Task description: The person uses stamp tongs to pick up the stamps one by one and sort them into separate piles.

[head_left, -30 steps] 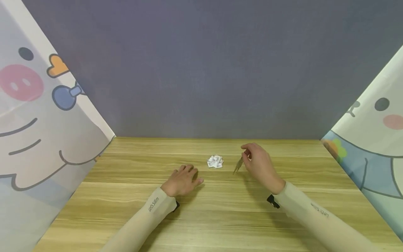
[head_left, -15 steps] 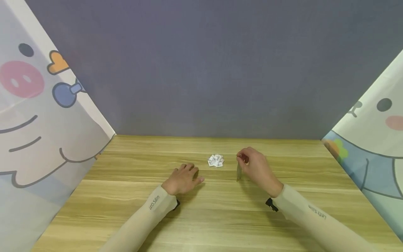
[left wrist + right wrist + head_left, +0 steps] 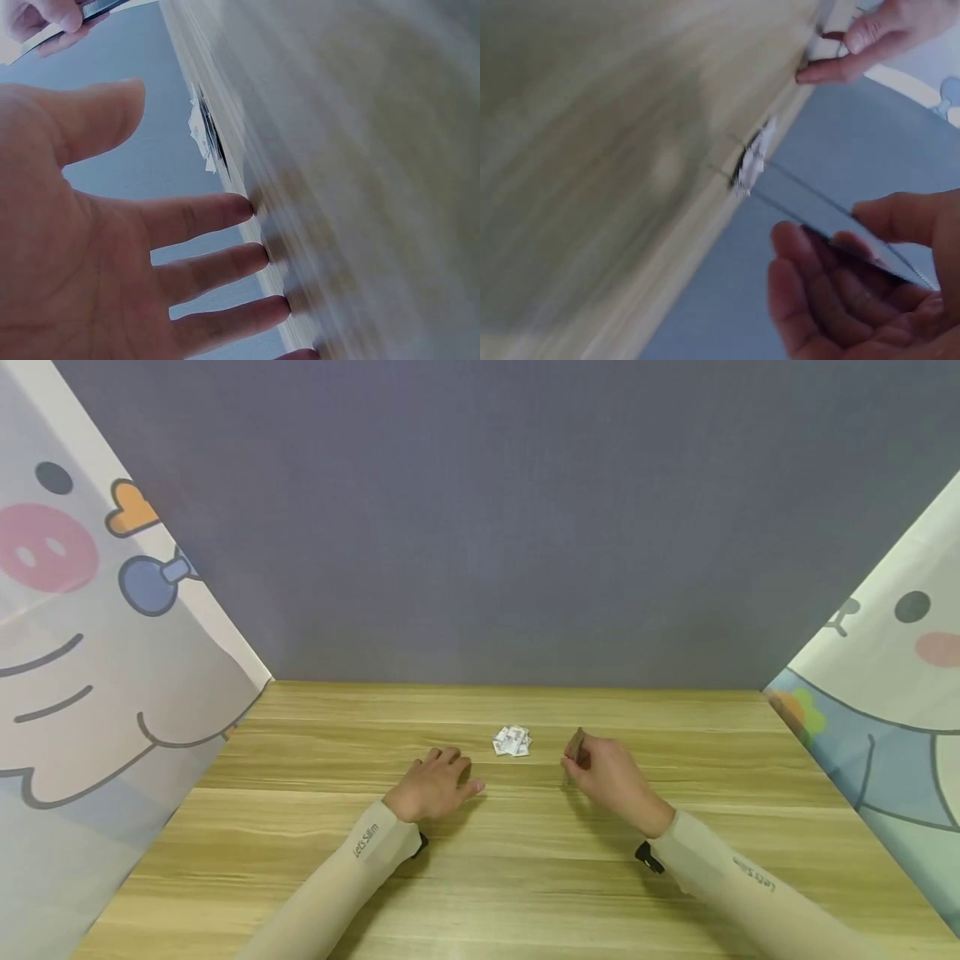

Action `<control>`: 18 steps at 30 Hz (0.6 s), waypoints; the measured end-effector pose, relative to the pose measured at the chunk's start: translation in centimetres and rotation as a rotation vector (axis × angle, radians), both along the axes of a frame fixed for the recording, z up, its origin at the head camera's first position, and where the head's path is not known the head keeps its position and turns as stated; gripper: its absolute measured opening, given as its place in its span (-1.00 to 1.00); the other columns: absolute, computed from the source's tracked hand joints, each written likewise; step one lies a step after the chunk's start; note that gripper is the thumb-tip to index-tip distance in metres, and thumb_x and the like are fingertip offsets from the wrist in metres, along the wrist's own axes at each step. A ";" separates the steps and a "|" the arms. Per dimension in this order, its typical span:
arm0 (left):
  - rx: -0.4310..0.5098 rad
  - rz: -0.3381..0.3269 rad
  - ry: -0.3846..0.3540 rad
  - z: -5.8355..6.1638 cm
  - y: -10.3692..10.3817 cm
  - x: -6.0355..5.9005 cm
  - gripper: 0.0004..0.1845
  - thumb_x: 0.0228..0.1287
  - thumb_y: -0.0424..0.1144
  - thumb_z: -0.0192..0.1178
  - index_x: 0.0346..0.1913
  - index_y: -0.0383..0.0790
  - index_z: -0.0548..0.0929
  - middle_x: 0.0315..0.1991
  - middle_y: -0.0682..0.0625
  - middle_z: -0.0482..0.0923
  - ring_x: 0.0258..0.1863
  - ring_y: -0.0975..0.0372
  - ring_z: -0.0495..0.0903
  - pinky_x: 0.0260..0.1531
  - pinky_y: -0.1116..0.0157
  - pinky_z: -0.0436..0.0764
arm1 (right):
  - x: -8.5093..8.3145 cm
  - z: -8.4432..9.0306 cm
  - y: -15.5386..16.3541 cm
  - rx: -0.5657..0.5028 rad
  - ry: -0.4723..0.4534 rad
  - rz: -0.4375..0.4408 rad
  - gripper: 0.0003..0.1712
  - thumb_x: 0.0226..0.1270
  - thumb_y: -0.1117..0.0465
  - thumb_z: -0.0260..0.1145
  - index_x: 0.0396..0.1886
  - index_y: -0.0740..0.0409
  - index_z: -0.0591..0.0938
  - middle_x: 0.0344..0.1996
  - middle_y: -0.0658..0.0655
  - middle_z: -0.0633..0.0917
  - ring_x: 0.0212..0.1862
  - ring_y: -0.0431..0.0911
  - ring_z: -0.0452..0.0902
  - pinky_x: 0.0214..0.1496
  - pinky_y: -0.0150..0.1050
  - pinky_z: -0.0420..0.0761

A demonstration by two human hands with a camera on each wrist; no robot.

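My right hand (image 3: 617, 783) holds a pair of tweezers (image 3: 576, 745) between thumb and fingers, above the right part of the table. In the right wrist view, the two thin prongs of the tweezers (image 3: 847, 252) stand apart and point towards a small heap of white paper-like pieces (image 3: 754, 159). Nothing sits between the tips. That white heap (image 3: 512, 741) lies on the table between the hands, with faint printing on it. My left hand (image 3: 431, 787) rests with spread fingers, its fingertips touching the wood in the left wrist view, left of the heap.
The wood-grain table (image 3: 495, 877) ends at a grey back panel (image 3: 480, 527). Cartoon-printed panels stand at the left (image 3: 112, 693) and right (image 3: 892, 693). Each wrist wears a dark strap, partly seen under the sleeve.
The tweezers hung from my right fingertips before; now they sit deeper in the grip, their upper end above the fingers. The right fingers dropped slightly. My left hand and the heap stayed put.
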State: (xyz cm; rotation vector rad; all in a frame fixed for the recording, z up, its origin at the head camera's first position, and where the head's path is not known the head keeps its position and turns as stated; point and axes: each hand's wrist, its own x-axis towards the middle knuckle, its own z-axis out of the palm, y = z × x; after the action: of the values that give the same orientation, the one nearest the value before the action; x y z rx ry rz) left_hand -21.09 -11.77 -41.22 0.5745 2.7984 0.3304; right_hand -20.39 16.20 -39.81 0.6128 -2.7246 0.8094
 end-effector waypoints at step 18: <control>0.036 -0.115 0.045 1.0 3.8 -1.2 -0.37 0.44 0.12 -0.09 0.43 -0.14 0.23 0.43 -0.05 0.10 0.40 -0.06 0.02 0.26 -0.18 0.08 | -4.9 1.0 -1.0 -0.255 -0.058 -0.026 -0.93 0.26 0.16 0.36 -0.34 0.05 0.66 -0.43 -0.04 0.68 -0.37 -0.16 0.62 -0.31 -0.20 0.64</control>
State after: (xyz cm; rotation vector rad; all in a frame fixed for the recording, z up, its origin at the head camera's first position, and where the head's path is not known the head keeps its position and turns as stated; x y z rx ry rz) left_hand -22.33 -7.96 -40.25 0.7561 2.7928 0.3495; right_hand -25.25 15.16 -38.78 0.5047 -2.6124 1.1611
